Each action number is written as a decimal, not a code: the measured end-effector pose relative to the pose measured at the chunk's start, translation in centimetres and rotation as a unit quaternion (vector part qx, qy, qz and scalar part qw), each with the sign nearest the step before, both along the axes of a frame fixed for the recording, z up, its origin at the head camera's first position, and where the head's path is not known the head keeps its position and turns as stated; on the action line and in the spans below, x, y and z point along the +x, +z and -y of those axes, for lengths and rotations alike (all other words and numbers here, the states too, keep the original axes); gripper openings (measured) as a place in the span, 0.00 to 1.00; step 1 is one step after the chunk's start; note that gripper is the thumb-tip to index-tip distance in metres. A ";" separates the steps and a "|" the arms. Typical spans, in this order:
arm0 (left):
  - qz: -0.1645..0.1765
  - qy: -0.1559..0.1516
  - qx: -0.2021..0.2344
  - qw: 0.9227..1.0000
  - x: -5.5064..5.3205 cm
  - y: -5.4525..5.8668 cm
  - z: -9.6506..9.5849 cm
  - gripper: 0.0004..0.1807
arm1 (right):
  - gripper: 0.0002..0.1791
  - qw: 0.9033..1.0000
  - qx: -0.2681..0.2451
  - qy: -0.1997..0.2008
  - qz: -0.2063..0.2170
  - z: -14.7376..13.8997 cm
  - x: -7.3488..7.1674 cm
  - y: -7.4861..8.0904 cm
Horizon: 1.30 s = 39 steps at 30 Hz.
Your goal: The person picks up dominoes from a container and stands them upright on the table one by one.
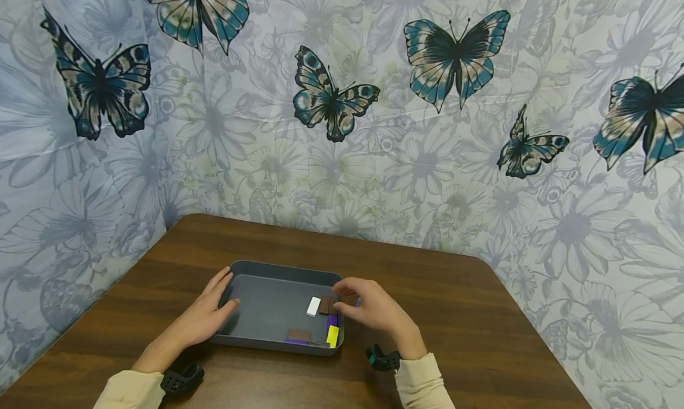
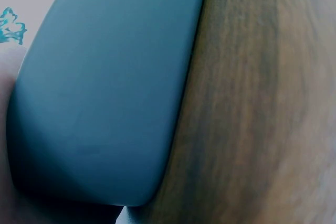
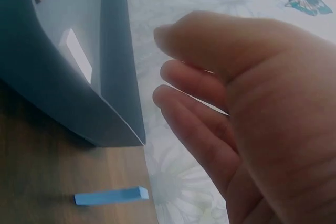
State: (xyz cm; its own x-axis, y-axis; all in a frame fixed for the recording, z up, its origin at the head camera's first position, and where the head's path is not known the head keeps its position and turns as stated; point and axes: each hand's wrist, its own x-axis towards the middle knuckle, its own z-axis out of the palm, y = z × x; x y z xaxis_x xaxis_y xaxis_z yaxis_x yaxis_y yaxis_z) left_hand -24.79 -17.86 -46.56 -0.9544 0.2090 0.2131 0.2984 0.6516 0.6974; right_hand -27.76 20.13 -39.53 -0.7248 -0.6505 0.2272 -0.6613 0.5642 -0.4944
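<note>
A dark grey tray (image 1: 267, 293) lies on the wooden table. My left hand (image 1: 200, 314) rests at its left end, fingers fairly straight along the rim and thumb over the inside. Above the tray's right end hovers my right hand (image 1: 371, 305), fingers loosely bent, and the right wrist view shows nothing between them. Inside the tray, toward the right, are a white block (image 1: 313, 306), brown blocks (image 1: 324, 306), a purple block (image 1: 332, 320) and a yellow block (image 1: 332, 336). Another brown block (image 1: 299, 335) lies near the front wall beside a purple strip (image 1: 297, 341).
Outside the tray, on the table just past its right end, lies a blue block (image 3: 111, 196), mostly hidden behind my right hand in the head view. The wooden table (image 1: 427, 290) extends to a patterned butterfly backdrop (image 1: 331, 177) behind and at the sides.
</note>
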 end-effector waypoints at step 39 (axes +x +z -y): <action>-0.005 0.003 -0.002 1.000 -0.2 -0.1 0.0 0.42 | 0.14 0.994 0.066 0.075 -0.036 5.5 1.0 -3.2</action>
